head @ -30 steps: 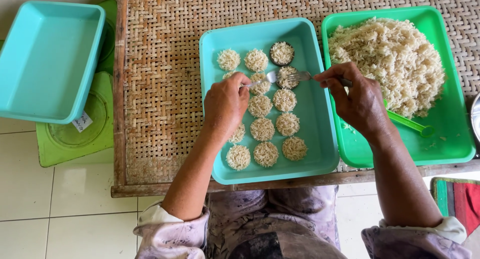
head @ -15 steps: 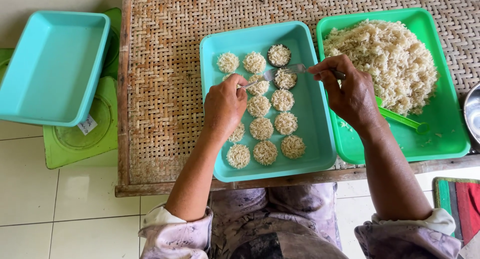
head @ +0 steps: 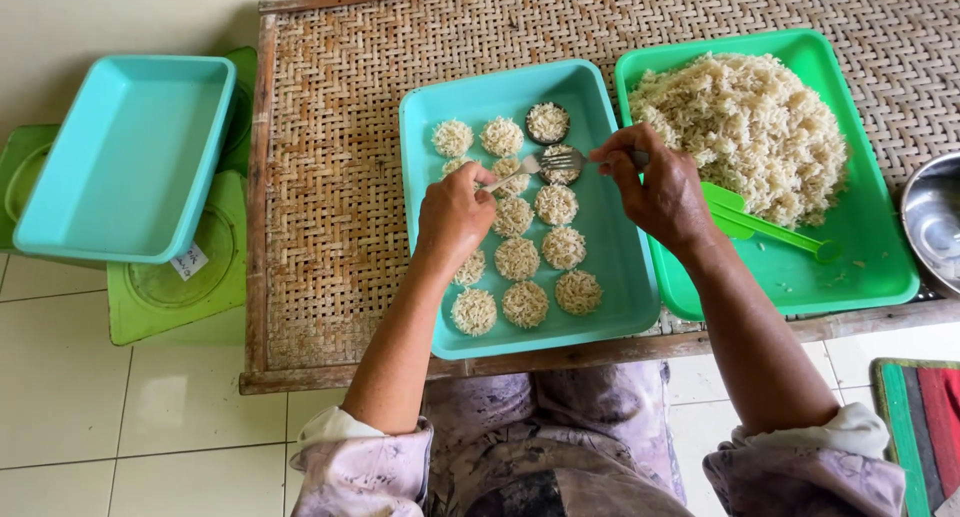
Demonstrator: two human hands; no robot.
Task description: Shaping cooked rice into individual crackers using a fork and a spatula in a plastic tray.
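Steel fork (head: 560, 161) in right hand (head: 660, 189) fingers, over noodle round (head: 561, 173).

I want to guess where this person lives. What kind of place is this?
Probably a home kitchen or porch used for making snacks by hand: a low woven bamboo table on a tiled floor, and plastic trays, one turquoise tray holding small round cakes.

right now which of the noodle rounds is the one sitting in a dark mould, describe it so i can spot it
Start at the woven table and find the teal tray in front of the person. Look at the tray's far row of little noodle rounds, at its right end. That round sits inside a dark ring-shaped mould, while its neighbours to the left lie bare on the tray.
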